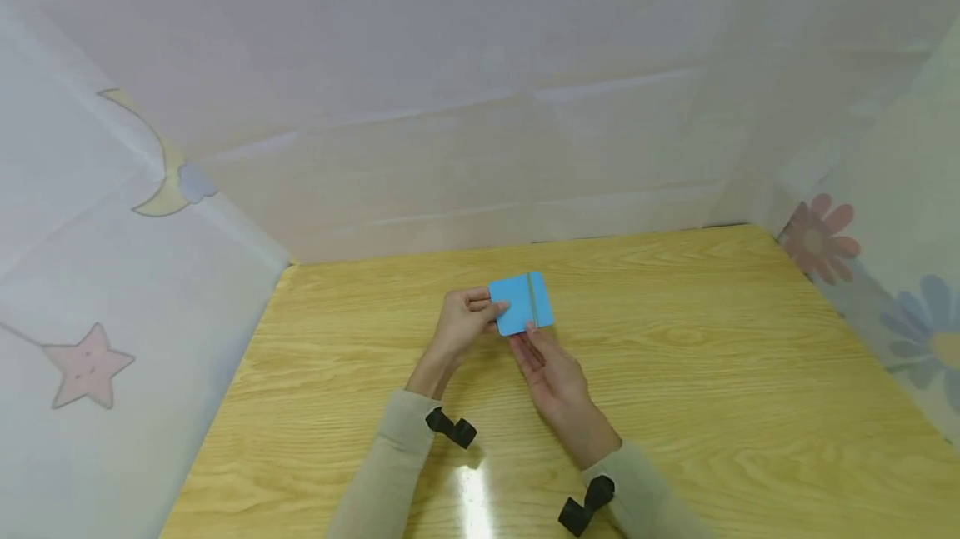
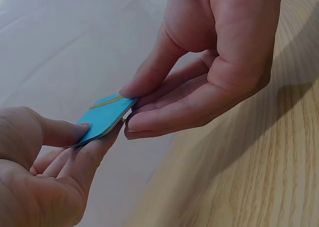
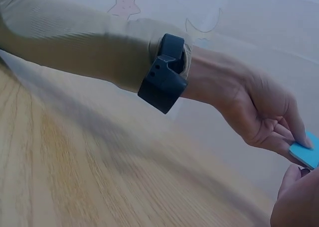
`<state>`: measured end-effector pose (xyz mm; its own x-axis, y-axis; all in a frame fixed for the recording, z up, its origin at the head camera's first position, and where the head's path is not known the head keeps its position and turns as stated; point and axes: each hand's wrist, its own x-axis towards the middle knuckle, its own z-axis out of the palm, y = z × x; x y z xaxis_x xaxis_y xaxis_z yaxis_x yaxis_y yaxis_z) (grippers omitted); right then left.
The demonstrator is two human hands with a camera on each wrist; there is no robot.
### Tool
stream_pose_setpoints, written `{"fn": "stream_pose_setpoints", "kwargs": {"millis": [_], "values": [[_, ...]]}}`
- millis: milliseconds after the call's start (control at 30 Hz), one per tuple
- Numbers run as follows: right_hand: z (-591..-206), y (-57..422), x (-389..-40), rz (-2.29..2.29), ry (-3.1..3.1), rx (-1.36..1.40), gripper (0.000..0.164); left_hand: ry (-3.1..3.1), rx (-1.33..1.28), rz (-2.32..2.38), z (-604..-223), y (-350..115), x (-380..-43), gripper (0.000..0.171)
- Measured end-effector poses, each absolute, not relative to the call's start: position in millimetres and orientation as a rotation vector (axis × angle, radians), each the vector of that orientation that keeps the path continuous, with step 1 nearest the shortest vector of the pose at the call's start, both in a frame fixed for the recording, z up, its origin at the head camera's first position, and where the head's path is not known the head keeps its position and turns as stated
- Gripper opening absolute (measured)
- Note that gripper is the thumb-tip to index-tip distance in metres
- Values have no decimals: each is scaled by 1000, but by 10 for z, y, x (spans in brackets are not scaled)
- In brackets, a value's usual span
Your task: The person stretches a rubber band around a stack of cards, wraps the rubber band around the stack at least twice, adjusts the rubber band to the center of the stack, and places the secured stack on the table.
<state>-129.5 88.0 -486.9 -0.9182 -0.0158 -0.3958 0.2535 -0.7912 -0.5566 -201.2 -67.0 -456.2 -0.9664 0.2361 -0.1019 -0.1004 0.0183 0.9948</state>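
While both hands meet at the centre of the frame above a wooden table (image 1: 675,372), a small blue card (image 1: 522,302) with a thin olive stripe is held between them, lifted clear of the wood. The left hand (image 1: 467,321) has a narrow grip on the card's left edge, thumb on top and fingers underneath. The right hand (image 1: 551,368) takes the card's near edge, its thumb (image 2: 149,72) pressing on the top face and its fingers (image 2: 164,120) lying nearly straight beneath. Seen from the left wrist, the card looks like a thin stack with rounded corners. Beige sleeves cover both forearms, each with a black strap-mounted device (image 1: 452,427) at the wrist. Pale sheeting printed with a moon (image 1: 161,164), a star (image 1: 88,366) and flowers (image 1: 817,237) surrounds the table.
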Motion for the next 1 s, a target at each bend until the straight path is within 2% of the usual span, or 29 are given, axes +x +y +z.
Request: {"fn": "stream_pose_setpoints", "kwargs": {"millis": [200, 467, 700, 1000], "values": [[-4885, 910, -1306, -2773, 964, 589, 26, 2028, 134, 2043, -4578, -701, -2017, 34], [-4890, 976, -1317, -2762, 1032, 577, 44, 2025, 130, 2035, -4571, -738, -2010, 35], [-4918, 952, -1328, -2761, 1054, 584, 31, 2029, 102, 2033, -4572, -761, -1991, 35], [-4909, 952, -1325, -2759, 1087, 603, 39, 2010, 102, 2065, -4609, -721, -2005, 35]]}}
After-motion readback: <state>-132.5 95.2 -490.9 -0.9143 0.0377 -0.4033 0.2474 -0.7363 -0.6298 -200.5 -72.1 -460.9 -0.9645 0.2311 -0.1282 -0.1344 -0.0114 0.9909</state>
